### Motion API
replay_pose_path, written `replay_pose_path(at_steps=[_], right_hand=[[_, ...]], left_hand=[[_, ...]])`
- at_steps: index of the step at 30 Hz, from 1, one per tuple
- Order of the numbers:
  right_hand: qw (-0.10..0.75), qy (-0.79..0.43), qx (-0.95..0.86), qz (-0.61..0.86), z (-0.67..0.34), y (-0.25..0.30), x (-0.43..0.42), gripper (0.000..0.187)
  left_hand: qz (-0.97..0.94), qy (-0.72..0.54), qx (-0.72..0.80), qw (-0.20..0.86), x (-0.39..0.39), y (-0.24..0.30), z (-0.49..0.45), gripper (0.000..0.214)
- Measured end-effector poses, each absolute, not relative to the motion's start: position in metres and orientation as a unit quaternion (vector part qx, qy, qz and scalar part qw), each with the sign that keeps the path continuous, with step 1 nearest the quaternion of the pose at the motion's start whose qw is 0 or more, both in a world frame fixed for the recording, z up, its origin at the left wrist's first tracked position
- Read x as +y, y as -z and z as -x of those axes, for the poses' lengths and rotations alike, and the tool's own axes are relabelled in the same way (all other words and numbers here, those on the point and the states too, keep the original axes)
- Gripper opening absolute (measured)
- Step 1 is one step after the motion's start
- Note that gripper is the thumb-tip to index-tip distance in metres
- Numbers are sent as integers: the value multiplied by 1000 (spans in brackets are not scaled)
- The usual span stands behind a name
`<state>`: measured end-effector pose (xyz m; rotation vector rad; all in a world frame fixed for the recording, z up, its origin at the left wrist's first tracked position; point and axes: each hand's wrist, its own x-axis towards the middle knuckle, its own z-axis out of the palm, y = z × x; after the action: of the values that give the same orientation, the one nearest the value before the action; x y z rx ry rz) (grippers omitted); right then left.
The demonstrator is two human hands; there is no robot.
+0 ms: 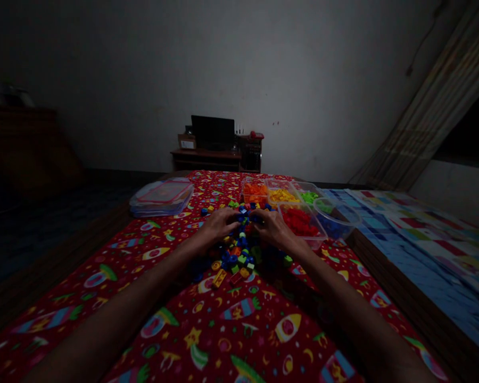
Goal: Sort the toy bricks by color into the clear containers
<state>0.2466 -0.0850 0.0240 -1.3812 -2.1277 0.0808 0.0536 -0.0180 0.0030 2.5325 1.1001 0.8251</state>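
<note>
A heap of small toy building bricks (243, 255) in blue, green, yellow, orange and red lies on the red patterned cloth. Over its far part, my left hand (220, 223) has bent fingers closed at a blue toy brick (243, 211). Facing it from the right, my right hand (273, 229) is closed too, its fingertips at dark blue bricks. The fingertips of both hands are a short gap apart. Dim light and the fingers partly hide what each one grips.
Right of the heap stand clear containers of sorted bricks: orange bricks (255, 192), yellow bricks (283, 196), green bricks (309, 197), red bricks (301, 222) and blue bricks (332, 226). Stacked lids (163, 196) lie at left. A monitor (213, 132) stands on a desk by the wall.
</note>
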Motion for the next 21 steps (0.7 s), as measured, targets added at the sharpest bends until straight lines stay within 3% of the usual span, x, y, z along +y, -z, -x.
replay_pose_path(at_steps=[5,10,15,21], right_hand=[[292,-20,-835,466,-247,-24,-89,39],[253,0,-849,464,-250,-26,-91,40],[246,-15,-839,485,-248,-29,-91,29],[308,14,-801,513,-266,-39,-86,21]], left_hand=[[-841,-268,357,306,-22,-11,-63,36],[-832,-246,356,347,-31,-14,-65,37],[-855,-250,336,308,-39,-13,-69,46],[-862,-283,400,129,-32,-7,-62,55]])
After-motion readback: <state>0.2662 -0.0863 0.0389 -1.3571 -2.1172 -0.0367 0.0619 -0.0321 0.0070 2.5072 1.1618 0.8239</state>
